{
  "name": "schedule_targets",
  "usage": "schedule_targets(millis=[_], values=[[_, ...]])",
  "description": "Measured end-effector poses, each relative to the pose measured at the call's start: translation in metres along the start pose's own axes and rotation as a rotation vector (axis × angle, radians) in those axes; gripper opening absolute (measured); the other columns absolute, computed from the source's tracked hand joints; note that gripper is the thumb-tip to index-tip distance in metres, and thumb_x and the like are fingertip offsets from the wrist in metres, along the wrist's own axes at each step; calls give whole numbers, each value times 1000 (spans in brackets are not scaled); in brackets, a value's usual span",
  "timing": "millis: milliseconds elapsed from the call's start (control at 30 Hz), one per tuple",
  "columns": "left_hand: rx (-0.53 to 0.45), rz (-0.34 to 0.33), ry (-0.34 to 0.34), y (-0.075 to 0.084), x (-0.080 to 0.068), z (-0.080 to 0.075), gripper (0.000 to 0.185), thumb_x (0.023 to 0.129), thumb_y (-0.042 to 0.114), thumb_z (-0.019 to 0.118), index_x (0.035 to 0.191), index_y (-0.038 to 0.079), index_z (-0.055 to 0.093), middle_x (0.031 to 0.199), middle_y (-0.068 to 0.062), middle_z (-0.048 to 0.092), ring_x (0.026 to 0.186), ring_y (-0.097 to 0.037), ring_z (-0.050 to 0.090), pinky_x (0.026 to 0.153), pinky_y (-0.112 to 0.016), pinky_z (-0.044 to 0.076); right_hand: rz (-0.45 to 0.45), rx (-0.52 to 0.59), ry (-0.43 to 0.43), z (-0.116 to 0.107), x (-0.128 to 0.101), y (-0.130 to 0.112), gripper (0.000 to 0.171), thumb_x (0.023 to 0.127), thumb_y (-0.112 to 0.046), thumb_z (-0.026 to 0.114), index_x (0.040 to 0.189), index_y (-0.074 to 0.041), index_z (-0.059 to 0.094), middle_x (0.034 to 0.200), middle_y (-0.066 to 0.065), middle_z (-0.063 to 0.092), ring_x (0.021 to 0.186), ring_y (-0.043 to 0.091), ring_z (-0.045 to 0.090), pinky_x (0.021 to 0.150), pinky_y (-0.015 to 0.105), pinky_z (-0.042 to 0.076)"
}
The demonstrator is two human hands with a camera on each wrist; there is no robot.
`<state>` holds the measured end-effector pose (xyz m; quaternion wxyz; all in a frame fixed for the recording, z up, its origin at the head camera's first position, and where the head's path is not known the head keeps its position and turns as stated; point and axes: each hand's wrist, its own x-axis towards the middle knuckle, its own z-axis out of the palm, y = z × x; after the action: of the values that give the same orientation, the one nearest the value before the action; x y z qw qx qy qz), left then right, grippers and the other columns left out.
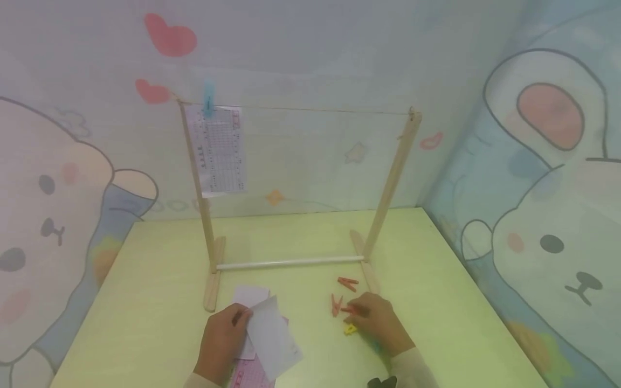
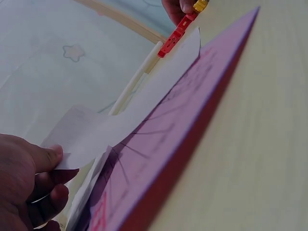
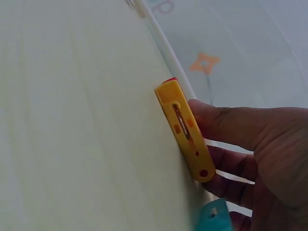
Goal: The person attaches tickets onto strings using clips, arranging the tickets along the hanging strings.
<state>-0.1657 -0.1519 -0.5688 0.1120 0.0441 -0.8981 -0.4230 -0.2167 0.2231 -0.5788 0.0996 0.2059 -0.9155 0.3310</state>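
Observation:
My left hand (image 1: 223, 339) pinches the edge of a white paper sheet (image 1: 274, 337) and lifts it off a pink printed pad (image 1: 249, 374). The left wrist view shows the sheet (image 2: 134, 110) curling up between thumb and fingers (image 2: 29, 178) over the pad (image 2: 192, 134). My right hand (image 1: 380, 323) rests on the table to the right, its fingertips pinching a red clothespin (image 1: 350, 310) (image 2: 174, 34). A yellow clothespin (image 1: 350, 329) lies against its thumb, standing on edge in the right wrist view (image 3: 185, 132).
A wooden drying rack (image 1: 388, 183) stands mid-table with a string across its top. A printed slip (image 1: 220, 151) hangs there under a blue clothespin (image 1: 209, 99). Two more red clothespins (image 1: 347, 282) (image 1: 336, 304) lie nearby, a teal one (image 3: 211, 216) under my right palm. Cartoon walls surround the green table (image 1: 436, 302).

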Motion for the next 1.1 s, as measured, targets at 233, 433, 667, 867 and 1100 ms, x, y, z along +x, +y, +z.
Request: schedule_targets(millis=[233,433,667,867,1100], values=[[-38,-29,7,-4,4,5,7,95,23,65,92,20,71,81,7,68,69,-11,58,63,-28,50,43,-111,-145,-5,6,-13,20,74,-36,82,92,-31,74,80,-22,60,74,0,52,78,36,38],[-85,-31,21,-9,7,6,10,92,20,67,101,18,70,89,4,68,76,-12,59,65,-28,51,-75,-131,-174,-5,12,-25,17,74,-27,83,78,-26,67,68,-16,50,63,3,45,60,24,40],[-173,-34,27,-8,5,5,9,91,20,69,100,18,70,94,4,69,82,-14,62,72,-29,53,-46,-69,-116,-6,10,-18,20,78,-17,82,82,-23,63,75,-15,52,69,2,48,64,24,45],[-210,-83,31,-6,6,0,14,91,22,69,102,15,71,103,0,71,96,-16,63,84,-36,54,52,156,-54,-14,12,-15,26,83,-17,78,108,-16,72,81,-16,63,77,6,59,74,28,52],[-238,-21,133,-7,8,-3,8,88,21,74,95,18,73,96,4,73,91,-12,65,79,-27,54,7,232,14,-22,15,-22,24,82,-20,79,105,-21,74,95,-17,69,85,6,62,76,37,52]])
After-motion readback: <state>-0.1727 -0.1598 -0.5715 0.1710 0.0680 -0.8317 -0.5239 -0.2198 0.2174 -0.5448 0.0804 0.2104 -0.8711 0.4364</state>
